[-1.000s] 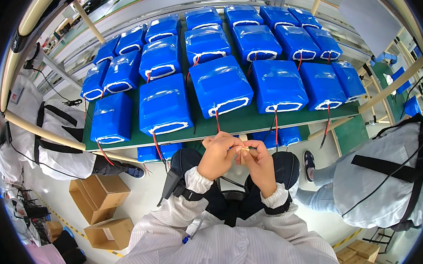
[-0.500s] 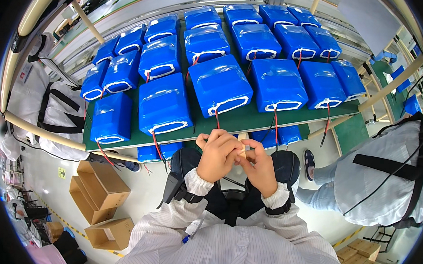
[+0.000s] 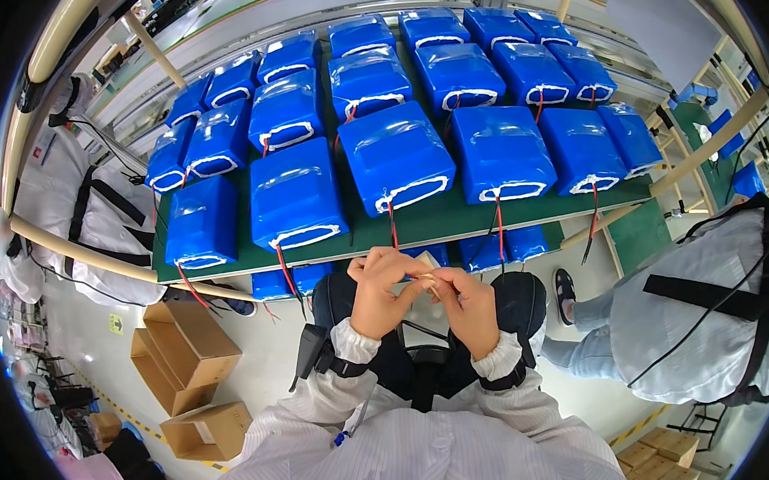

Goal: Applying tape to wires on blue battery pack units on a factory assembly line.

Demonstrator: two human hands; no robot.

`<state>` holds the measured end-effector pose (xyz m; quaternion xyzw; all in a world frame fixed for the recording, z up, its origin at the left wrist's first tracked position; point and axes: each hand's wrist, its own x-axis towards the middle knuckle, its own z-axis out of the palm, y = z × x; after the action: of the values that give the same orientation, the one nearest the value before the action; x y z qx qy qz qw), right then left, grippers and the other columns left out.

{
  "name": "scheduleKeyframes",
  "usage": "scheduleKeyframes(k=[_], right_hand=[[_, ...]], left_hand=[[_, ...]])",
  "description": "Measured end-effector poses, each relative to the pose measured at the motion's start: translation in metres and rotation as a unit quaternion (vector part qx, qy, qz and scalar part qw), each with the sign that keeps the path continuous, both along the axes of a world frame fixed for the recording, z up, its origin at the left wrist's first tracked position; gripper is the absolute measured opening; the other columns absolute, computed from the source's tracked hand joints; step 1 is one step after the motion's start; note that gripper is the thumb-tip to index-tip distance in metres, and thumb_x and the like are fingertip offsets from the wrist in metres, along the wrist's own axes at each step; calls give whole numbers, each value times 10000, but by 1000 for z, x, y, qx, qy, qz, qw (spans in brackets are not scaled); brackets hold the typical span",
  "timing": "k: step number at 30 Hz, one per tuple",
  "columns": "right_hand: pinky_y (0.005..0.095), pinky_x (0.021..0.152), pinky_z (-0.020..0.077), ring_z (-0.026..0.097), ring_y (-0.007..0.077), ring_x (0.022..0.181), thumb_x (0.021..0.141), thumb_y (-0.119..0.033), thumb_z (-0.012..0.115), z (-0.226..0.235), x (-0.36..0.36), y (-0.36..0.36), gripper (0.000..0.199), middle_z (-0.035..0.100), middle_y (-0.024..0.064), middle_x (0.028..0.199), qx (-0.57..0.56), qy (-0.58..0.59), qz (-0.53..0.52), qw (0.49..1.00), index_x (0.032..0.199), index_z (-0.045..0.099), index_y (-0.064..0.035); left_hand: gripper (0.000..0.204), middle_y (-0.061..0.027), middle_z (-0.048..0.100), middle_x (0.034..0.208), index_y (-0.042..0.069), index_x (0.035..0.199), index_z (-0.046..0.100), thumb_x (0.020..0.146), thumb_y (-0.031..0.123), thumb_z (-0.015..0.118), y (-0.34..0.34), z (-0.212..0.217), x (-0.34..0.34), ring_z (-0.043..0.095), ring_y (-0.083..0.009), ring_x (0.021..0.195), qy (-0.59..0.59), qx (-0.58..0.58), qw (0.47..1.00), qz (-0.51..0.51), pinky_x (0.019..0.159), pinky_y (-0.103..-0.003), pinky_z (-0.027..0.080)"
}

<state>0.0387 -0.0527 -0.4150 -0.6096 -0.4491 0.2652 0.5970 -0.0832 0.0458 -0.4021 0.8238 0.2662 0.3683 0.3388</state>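
Note:
My left hand point(image 3: 383, 291) and my right hand point(image 3: 471, 309) meet in front of the shelf's near edge, above my knees. Their fingertips pinch a small beige strip point(image 3: 428, 261), partly hidden by the fingers. Its exact kind I cannot make out. Just beyond the hands, rows of blue-wrapped battery packs point(image 3: 397, 157) stand on a green shelf point(image 3: 376, 232). White edging rings their near ends, and red and black wires point(image 3: 393, 223) hang from several of them. Neither hand touches a pack.
More blue packs point(image 3: 480, 253) lie on a lower level beneath the shelf. Open cardboard boxes point(image 3: 186, 347) stand on the floor at left, stacked cartons point(image 3: 662, 459) at lower right. A person in a pale coat point(image 3: 706, 304) is close on the right, another point(image 3: 109, 214) on the left.
Both hands have shifted slightly, and the left fingers have curled in toward the strip. More of the beige strip shows above the fingertips. The camera view has tilted a little.

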Motion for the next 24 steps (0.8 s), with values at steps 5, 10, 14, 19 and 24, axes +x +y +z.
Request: scheduleKeyframes(k=[5, 10, 14, 19, 24], right_hand=[[284, 567, 483, 634, 209, 636, 892, -53, 571, 0, -4, -1, 94, 632, 132, 764, -2, -54, -12, 998, 970, 606, -14], [289, 564, 478, 632, 216, 639, 890, -54, 570, -2, -3, -2, 99, 632, 128, 763, -7, -62, -34, 997, 977, 600, -19], [292, 558, 477, 627, 209, 628, 891, -55, 566, -5, -2, -2, 108, 634, 127, 764, -14, -52, -56, 997, 986, 602, -18], [283, 552, 475, 618, 197, 608, 892, -55, 566, -10, -4, -1, 111, 633, 123, 761, -14, -51, -62, 997, 988, 604, -16], [273, 545, 473, 615, 185, 599, 888, -53, 572, -12, -4, 0, 121, 638, 123, 764, -26, -53, -61, 996, 994, 612, -12]], left_hand=[[136, 41, 646, 803, 136, 779, 651, 696, 137, 759, -3, 4, 2, 546, -172, 863, 33, 199, 979, 37, 797, -364, 247], [100, 53, 648, 784, 149, 765, 662, 708, 136, 742, -8, 1, 7, 534, -165, 859, -9, 35, 999, 38, 794, -363, 237], [94, 58, 647, 783, 143, 743, 651, 706, 129, 737, -8, 1, 7, 531, -166, 873, 32, 65, 997, 42, 799, -365, 236], [70, 36, 630, 850, 131, 824, 631, 766, 132, 670, -8, -3, 9, 524, -185, 896, 51, 144, 988, 25, 768, -392, 236], [78, 26, 618, 866, 124, 837, 614, 773, 98, 649, -12, -10, 10, 518, -194, 899, 39, 113, 993, 20, 767, -396, 236]])
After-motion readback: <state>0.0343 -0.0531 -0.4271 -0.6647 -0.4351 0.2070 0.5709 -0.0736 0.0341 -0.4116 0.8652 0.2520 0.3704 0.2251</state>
